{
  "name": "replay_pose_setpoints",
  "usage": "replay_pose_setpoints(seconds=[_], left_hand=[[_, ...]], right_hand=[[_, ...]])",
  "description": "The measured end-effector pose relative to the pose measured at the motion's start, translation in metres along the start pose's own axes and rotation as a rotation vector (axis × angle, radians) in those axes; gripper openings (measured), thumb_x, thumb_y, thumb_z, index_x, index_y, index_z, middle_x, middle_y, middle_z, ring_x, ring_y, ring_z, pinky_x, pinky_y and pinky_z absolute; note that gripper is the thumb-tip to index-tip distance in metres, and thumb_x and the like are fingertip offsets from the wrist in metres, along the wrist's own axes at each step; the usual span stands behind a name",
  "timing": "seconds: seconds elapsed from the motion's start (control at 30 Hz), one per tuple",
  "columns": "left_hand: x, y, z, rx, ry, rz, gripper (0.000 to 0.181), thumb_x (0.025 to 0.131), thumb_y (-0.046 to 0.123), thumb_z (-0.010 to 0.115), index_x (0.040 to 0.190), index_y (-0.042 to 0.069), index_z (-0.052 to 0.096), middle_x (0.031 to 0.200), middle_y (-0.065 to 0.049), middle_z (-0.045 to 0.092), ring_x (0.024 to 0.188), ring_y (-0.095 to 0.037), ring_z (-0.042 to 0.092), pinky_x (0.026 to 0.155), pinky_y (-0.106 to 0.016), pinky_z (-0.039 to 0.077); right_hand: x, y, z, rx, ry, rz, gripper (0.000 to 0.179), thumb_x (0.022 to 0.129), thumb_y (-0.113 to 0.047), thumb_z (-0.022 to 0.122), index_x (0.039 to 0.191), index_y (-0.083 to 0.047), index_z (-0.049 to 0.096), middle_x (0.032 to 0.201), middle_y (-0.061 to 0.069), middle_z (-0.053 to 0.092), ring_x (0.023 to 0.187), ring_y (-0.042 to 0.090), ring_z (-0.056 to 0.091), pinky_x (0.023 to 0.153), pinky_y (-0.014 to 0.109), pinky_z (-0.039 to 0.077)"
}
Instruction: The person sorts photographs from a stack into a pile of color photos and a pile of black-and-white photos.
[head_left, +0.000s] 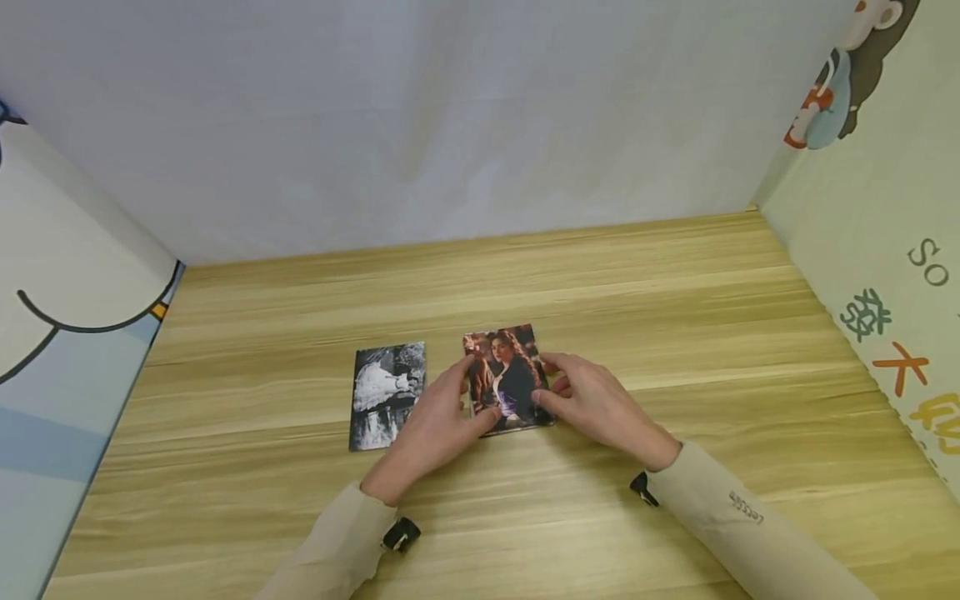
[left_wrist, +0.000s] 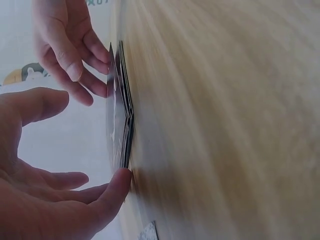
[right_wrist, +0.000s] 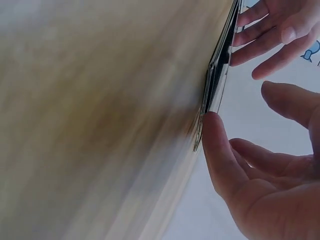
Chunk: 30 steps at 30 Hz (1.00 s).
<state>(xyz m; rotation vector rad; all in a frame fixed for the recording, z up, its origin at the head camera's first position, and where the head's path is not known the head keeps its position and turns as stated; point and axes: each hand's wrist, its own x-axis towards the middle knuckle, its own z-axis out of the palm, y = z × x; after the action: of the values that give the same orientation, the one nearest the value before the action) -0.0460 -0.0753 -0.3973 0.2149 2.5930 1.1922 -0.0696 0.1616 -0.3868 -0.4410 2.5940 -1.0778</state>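
Left hand [head_left: 438, 408] and right hand [head_left: 594, 402] are touching photo stack [head_left: 513, 385] sides | fingers [left_wrist: 114, 197] spread | grey photo [head_left: 377, 400] is lying on bench [head_left: 675, 333]

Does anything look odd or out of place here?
Slightly: the photo stack isn't flush. Seen edge-on from the left wrist, its top photo stands a little apart from those beneath, leaving a gap at one end. I see nothing spilled.

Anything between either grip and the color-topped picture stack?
Nothing visible: left grip and right grip sit at opposite edges of the picture stack. The black-and-white picture lies to its left, not between.
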Motion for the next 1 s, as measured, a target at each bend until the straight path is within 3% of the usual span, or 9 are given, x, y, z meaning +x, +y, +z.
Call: replay_pose_setpoints(seconds=[0.37, 0.53, 0.73, 1.0], left_hand=[[-0.005, 0.001, 0.0, -0.018, 0.031, -0.017, 0.085, 0.091, 0.03, 0.078, 0.159, 0.003, 0.035, 0.151, -0.024, 0.051, 0.119, -0.041, 0.064, 0.094, -0.05, 0.059], [-0.008, 0.001, 0.0, -0.082, 0.056, -0.014, 0.081, 0.092, 0.023, 0.078, 0.159, 0.002, 0.036, 0.145, -0.026, 0.054, 0.116, -0.042, 0.066, 0.092, -0.05, 0.06], [-0.009, 0.0, 0.001, -0.164, 0.091, -0.002, 0.076, 0.092, 0.008, 0.076, 0.157, 0.001, 0.038, 0.137, -0.027, 0.059, 0.111, -0.038, 0.069, 0.088, -0.039, 0.063], [-0.011, -0.002, 0.002, -0.179, 0.15, 0.02, 0.077, 0.088, -0.007, 0.074, 0.157, 0.005, 0.041, 0.151, -0.023, 0.047, 0.106, -0.032, 0.07, 0.081, -0.026, 0.062]], right_hand=[[0.001, 0.0, 0.003, 0.068, 0.043, -0.017, 0.055, 0.096, -0.007, 0.071, 0.145, 0.006, 0.051, 0.128, 0.024, 0.064, 0.1, 0.033, 0.072, 0.083, 0.039, 0.064], [0.002, -0.001, 0.005, 0.073, 0.067, -0.003, 0.059, 0.094, -0.003, 0.072, 0.147, 0.004, 0.05, 0.127, 0.023, 0.063, 0.098, 0.032, 0.072, 0.081, 0.037, 0.064], [0.002, -0.002, 0.006, 0.09, 0.082, 0.012, 0.064, 0.092, 0.0, 0.073, 0.15, 0.004, 0.047, 0.129, 0.021, 0.062, 0.098, 0.03, 0.072, 0.081, 0.036, 0.064], [0.002, -0.003, 0.007, 0.1, 0.119, 0.006, 0.067, 0.09, 0.003, 0.073, 0.151, 0.007, 0.045, 0.129, 0.021, 0.063, 0.096, 0.027, 0.071, 0.076, 0.031, 0.063]])
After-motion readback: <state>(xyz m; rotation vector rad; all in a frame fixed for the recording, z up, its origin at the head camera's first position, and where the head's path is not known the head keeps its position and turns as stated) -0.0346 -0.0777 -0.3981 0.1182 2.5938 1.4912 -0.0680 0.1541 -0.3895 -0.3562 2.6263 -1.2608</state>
